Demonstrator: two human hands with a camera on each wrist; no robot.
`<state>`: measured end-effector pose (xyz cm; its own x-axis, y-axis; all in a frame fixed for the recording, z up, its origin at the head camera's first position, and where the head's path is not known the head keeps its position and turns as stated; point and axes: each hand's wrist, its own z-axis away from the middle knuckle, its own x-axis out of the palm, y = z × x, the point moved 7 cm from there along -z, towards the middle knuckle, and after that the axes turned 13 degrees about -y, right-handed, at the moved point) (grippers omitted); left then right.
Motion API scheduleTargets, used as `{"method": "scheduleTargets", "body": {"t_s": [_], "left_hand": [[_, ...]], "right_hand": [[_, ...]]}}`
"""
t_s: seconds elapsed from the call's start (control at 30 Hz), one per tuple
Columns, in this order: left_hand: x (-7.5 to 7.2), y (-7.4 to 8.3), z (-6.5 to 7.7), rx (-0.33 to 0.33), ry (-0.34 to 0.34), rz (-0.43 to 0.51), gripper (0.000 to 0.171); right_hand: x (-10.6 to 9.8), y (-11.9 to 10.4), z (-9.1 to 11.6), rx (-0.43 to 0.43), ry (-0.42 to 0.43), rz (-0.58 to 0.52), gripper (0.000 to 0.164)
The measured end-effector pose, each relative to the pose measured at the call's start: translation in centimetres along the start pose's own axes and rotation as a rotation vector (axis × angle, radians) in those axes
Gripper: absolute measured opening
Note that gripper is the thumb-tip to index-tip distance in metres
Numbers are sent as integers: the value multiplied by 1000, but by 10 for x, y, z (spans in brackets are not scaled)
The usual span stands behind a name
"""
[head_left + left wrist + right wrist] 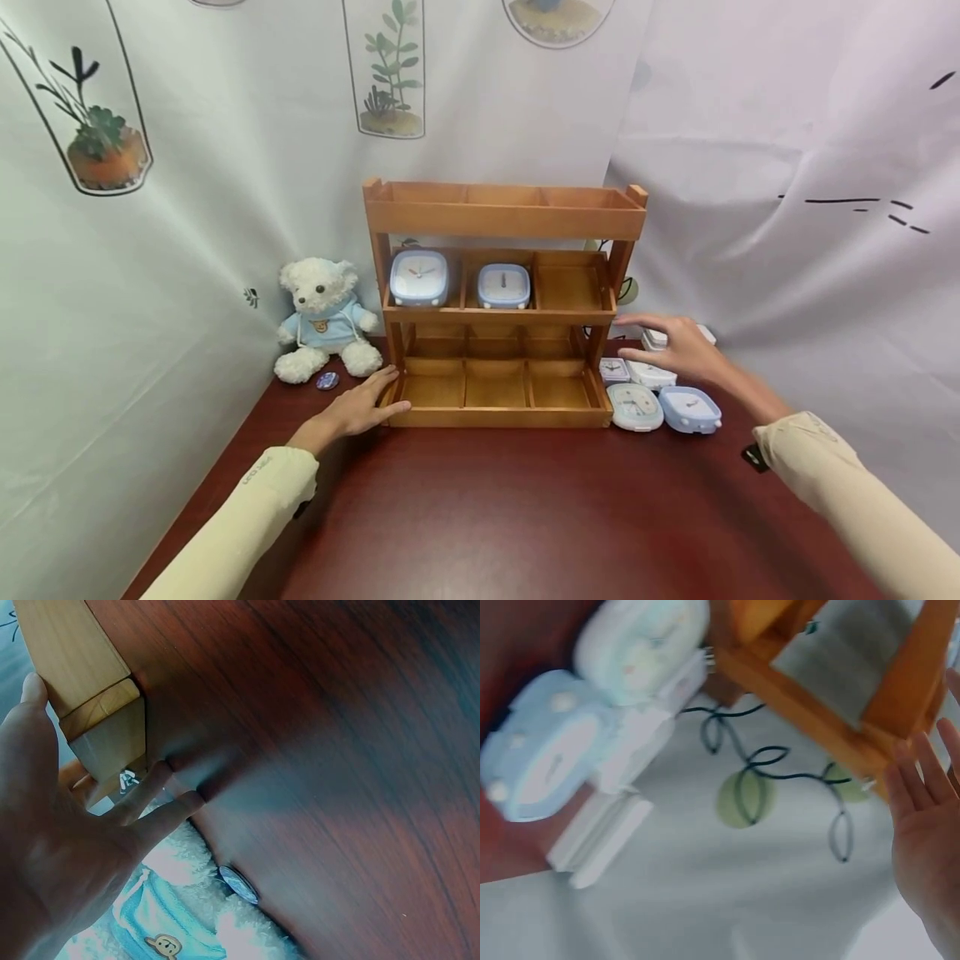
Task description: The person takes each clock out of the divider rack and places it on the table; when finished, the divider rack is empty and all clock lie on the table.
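A three-tier wooden shelf (510,222) stands on the table. My left hand (358,410) rests at its lower left corner, fingers spread and fairly straight; in the left wrist view the thumb lies by the wooden corner (111,739). My right hand (686,350) hovers beside the shelf's right post, fingers extended, holding nothing. Under it are several clocks, among them a pale green clock (636,407), a blue clock (690,409) and a small lilac clock (613,370). On the middle tier, a larger blue alarm clock (419,277) sits left and a smaller one (503,286) sits in the centre compartment.
A white teddy bear (318,321) in a blue top sits left of the shelf, with a small round patterned disc (327,381) by its feet. Printed cloth (510,108) hangs behind. The dark red table (480,508) extends in front.
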<state>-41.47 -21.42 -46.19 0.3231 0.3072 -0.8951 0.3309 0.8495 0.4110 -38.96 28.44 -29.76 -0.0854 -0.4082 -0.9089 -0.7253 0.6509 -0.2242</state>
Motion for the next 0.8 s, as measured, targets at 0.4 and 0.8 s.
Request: {"method": "scheduleTargets", "body": {"t_s": [0.4,0.8], "left_hand": [[1,-3,-1,-10,-9,-1,90],[-1,0,2,-12,-8,2,89]], "right_hand": [[-10,-30,-70,-31,-12,-35,49],[-3,-49,-131,-53,2,-33,52]]}}
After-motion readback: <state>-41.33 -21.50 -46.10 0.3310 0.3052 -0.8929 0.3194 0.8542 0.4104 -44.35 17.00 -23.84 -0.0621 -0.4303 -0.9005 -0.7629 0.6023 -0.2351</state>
